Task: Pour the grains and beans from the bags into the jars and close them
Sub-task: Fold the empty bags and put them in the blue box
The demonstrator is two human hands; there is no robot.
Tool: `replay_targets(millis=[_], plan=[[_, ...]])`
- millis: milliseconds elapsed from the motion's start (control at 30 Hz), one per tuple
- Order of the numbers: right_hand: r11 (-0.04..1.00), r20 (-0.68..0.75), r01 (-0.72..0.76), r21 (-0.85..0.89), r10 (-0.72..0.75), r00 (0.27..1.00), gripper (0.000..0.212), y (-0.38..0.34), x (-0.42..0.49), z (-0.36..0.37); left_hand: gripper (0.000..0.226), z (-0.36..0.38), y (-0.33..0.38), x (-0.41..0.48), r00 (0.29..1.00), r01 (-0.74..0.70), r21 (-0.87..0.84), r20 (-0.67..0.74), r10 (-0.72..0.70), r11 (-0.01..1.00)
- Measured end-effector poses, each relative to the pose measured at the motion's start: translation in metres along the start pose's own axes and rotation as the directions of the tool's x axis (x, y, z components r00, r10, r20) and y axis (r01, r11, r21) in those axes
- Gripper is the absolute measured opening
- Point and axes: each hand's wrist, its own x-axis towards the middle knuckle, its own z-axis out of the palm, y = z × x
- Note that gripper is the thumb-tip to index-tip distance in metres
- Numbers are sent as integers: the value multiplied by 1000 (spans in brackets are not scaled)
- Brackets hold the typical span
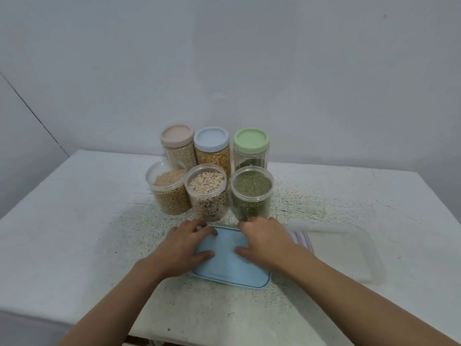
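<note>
Six clear jars stand in two rows. At the back are a pink-lidded jar (177, 143), a blue-lidded jar (212, 146) and a green-lidded jar (251, 148). In front, without lids, stand a jar of yellow grains (167, 188), a jar of pale beans (207, 193) and a jar of green beans (251, 193). A flat blue rectangular lid (229, 260) lies on the table in front of them. My left hand (185, 245) holds its far left corner, thumb on top. My right hand (264, 242) grips its far right corner, fingers curled over the edge.
A clear plastic container (349, 248) lies to the right of the blue lid, with a striped cloth (301, 238) at its left end. The white table (87, 221) is speckled near the jars. A wall stands close behind.
</note>
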Motion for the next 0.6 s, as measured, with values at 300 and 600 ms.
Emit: replay_targets(millis=[300, 600], plan=[[982, 188, -173, -75, 184, 965, 77, -21, 16, 8, 80, 4, -26, 11, 998, -67, -194, 10, 70, 979], [984, 93, -174, -46, 178, 980, 74, -33, 15, 12, 78, 10, -44, 10, 995, -100, -303, -7, 102, 948]])
